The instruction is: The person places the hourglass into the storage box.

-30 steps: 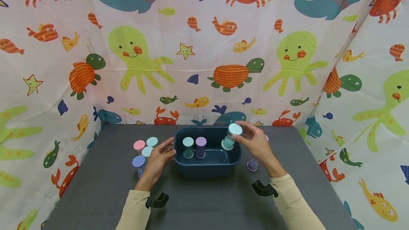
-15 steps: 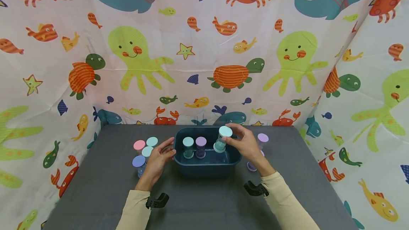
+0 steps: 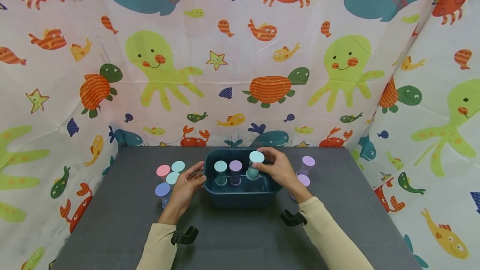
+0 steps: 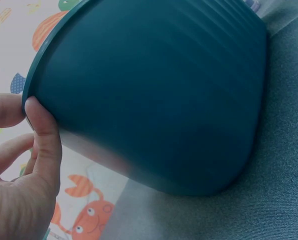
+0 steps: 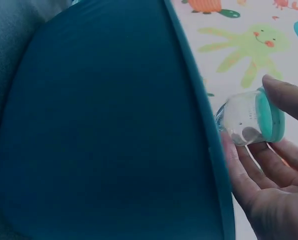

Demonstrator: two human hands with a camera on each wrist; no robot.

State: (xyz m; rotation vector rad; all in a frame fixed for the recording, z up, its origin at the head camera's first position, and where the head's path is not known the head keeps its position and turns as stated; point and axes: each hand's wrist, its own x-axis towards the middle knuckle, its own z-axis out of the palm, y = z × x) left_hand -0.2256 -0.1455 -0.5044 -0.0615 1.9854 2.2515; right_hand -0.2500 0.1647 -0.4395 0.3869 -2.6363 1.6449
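In the head view my right hand (image 3: 278, 169) holds a small clear jar with an aqua lid (image 3: 256, 157) upright over the right half of a dark blue plastic bin (image 3: 243, 200). The right wrist view shows this clear jar (image 5: 241, 117) between thumb and fingers, close beside the bin's rim, with something greyish inside. My left hand (image 3: 186, 186) pinches the bin's left rim between thumb and forefinger, plain in the left wrist view. Inside the bin stand an aqua-lidded jar (image 3: 221, 172) and a purple-lidded jar (image 3: 235, 172), side by side at the left.
Left of the bin stand a pink-lidded jar (image 3: 163, 171), a blue-lidded jar (image 3: 163, 193) and two aqua-lidded jars (image 3: 178, 166). At right are purple-lidded jars (image 3: 308, 162), partly behind my right hand. A sea-animal printed cloth (image 3: 225, 74) walls the back and sides of the grey table (image 3: 240, 241).
My right hand has carried the aqua-lidded jar leftward over the bin, toward the two jars inside. More of the purple-lidded jars at right shows. My left hand stays at the rim.
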